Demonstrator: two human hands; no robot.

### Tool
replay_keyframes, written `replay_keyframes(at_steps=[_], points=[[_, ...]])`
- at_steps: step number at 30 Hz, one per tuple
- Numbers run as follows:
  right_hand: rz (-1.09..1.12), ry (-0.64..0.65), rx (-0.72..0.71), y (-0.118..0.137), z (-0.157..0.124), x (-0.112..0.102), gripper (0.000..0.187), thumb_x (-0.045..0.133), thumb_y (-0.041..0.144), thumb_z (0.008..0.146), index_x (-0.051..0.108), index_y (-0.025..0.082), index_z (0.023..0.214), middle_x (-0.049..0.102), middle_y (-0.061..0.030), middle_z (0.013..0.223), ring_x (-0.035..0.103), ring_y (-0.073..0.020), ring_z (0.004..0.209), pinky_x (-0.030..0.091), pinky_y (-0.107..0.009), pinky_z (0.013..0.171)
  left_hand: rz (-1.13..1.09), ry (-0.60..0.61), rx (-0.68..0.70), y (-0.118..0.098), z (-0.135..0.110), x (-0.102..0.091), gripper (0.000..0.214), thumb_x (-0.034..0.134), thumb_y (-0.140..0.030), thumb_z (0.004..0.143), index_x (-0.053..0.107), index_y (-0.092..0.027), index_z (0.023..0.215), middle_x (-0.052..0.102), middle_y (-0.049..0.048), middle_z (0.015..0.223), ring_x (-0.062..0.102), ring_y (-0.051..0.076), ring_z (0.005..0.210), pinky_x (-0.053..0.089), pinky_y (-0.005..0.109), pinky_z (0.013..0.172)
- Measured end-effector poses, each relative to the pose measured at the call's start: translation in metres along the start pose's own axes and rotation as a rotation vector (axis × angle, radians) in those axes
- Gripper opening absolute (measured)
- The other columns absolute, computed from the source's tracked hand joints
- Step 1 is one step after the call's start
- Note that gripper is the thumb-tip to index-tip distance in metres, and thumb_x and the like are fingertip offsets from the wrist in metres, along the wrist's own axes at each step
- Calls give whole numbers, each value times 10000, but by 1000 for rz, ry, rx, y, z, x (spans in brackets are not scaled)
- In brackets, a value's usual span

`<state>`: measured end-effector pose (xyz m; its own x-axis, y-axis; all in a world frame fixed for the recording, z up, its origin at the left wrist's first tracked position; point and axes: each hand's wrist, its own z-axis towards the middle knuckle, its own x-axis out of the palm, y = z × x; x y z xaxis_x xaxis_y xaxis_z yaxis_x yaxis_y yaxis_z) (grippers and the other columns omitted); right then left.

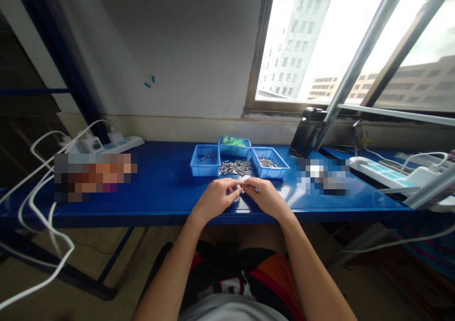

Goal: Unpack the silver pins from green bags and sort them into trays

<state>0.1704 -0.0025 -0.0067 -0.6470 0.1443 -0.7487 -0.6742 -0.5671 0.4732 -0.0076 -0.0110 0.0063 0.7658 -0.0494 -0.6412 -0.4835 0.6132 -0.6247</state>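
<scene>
My left hand and my right hand meet fingertip to fingertip above the front of the blue table. Both are pinched closed; whatever small thing lies between the fingers is too tiny to name. Just beyond them spreads a loose pile of small metal pins or screws. A blue bin on the left has a few such metal pieces in it. The right blue bin contains many more. Behind the pile, a third blue bin has green-tinted plastic bags inside.
A black bottle stands by the window at the back right. White power strips with cables lie at the far left and also at the right. Two blurred-out areas cover things on the table's left and right. A metal post slants up at right.
</scene>
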Motion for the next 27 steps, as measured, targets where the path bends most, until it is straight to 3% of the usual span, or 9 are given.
replay_keyframes(at_steps=[9,13,17,20,23,27], points=[[60,-68,34,2,0,-2,155,517,280,861,643,195,828,658,-27,782,599,-161,711,449,-259,658,144,-118,-115,7,3,0,234,456,-297,862,664,-203,918,690,27,891,612,167,796,461,247,716],[55,-132,29,3,1,0,135,518,263,863,629,192,835,650,-27,796,594,-156,727,446,-250,661,259,-47,-125,10,3,2,240,438,-285,866,667,-223,902,689,32,918,612,194,880,456,270,754],[-1,-97,-18,7,2,-1,130,498,231,875,619,192,847,648,-33,820,593,-163,767,442,-260,692,306,7,-128,9,3,3,245,431,-276,864,666,-217,900,683,36,929,592,200,926,439,287,799],[-39,-129,-37,5,6,-11,148,491,251,880,624,191,857,652,-42,817,596,-166,742,444,-260,675,298,1,-146,7,3,2,236,442,-292,857,659,-221,917,682,33,924,594,204,914,440,295,790],[-165,-256,-16,-7,15,-31,178,477,270,883,635,194,855,654,-51,814,589,-174,723,435,-268,664,282,-8,-175,6,3,1,237,447,-308,854,660,-224,916,684,40,916,606,207,887,446,293,768],[-458,-394,134,-34,28,-55,209,452,267,886,638,173,880,641,-86,836,580,-213,755,425,-296,655,264,-27,-195,6,3,0,244,438,-314,859,661,-225,900,688,41,908,616,205,867,453,287,755]])
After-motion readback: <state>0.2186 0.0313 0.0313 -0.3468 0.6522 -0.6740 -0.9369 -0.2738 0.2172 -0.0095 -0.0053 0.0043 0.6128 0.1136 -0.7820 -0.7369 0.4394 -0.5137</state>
